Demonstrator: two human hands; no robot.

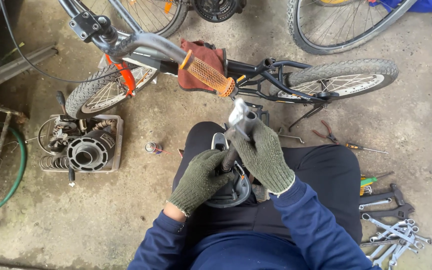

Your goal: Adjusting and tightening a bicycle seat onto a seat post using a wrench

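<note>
Gripping one bicycle saddle (228, 187) on the lap at 6 o'clock, left hand (198, 180) wraps its top, right hand (263, 152) closes round one seat post (238, 132); two gloves, one orange handlebar grip (208, 75) at 12.

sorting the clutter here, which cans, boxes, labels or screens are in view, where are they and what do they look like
Spray can: lying on the concrete floor left of the person's knee, small, silver, with a thin red straw.
Tray: on the floor at left, shallow, grey, rectangular, holding dark parts and springs.
Label: small dark patch on the round black part in the tray.
No screens or signs in view.
</note>
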